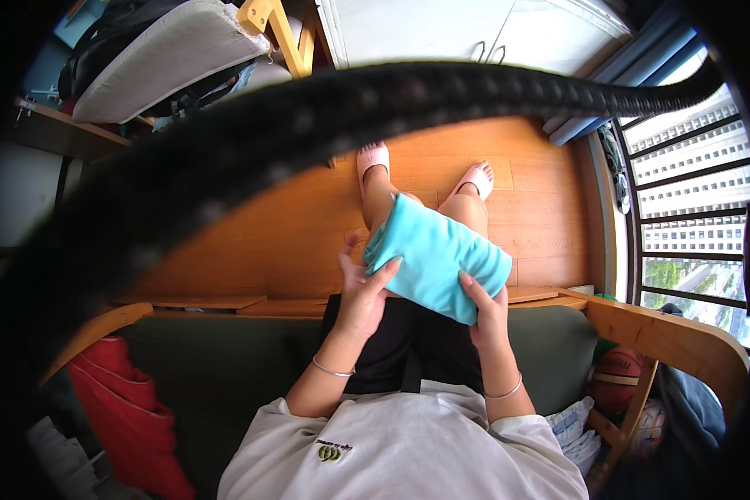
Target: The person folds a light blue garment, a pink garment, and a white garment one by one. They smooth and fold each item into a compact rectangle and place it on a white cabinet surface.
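Note:
A folded turquoise cloth (440, 256) is held up above my lap, tilted, with soft creases across its upper face. My left hand (365, 294) grips its left edge, the thumb on top and some fingers spread out to the side. On the lower right corner, my right hand (490, 309) pinches the cloth with the thumb above; its other fingers are hidden beneath. The cloth covers part of my knees, and black shorts (400, 350) show below it.
I sit on a wooden-framed bench with a dark green cushion (225, 356). Red fabric (125, 419) lies at the left, a basketball (617, 378) beyond the right armrest (656, 325). A blurred black strap (375, 103) crosses the view. Ahead are the wooden floor (275, 244) and white cabinet doors (425, 31); a barred window (694, 206) is at the right.

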The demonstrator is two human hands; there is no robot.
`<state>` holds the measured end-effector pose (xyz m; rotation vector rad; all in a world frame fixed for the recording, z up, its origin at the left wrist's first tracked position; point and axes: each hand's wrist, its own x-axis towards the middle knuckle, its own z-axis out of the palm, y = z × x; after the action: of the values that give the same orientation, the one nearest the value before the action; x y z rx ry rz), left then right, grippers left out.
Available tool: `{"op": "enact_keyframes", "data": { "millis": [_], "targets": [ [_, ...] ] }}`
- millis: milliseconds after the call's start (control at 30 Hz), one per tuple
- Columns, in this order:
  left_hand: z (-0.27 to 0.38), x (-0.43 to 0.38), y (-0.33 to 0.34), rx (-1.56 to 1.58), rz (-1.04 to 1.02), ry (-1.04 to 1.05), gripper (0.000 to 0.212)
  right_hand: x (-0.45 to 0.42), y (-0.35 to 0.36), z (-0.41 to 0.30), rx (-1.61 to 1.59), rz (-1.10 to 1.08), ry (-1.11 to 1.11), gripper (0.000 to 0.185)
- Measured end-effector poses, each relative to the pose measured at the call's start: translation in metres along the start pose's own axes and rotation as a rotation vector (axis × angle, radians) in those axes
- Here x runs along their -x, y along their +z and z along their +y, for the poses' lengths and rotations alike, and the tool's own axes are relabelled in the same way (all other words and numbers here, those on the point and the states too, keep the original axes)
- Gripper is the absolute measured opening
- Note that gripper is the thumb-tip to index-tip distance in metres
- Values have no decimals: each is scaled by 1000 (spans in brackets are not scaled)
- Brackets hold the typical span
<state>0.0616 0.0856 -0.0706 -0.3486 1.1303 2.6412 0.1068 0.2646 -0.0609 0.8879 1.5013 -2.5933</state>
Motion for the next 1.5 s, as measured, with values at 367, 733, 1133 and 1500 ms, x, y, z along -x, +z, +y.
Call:
{"op": "enact_keyframes", "data": {
  "millis": [367,733,1133,1500],
  "targets": [
    [6,10,-30,-368,-102,-48,51,-20,-9,-26,334,-258,22,65],
    [-2,12,-42,-383,-172,-53,54,-27,-15,-23,370,-184,4,68],
    [6,5,-49,-484,-253,-18,24,-22,-20,-18,349,-242,-52,75],
    [3,9,-54,-373,29,8,11,-10,-19,8,276,-193,-325,64]
  ]
}}
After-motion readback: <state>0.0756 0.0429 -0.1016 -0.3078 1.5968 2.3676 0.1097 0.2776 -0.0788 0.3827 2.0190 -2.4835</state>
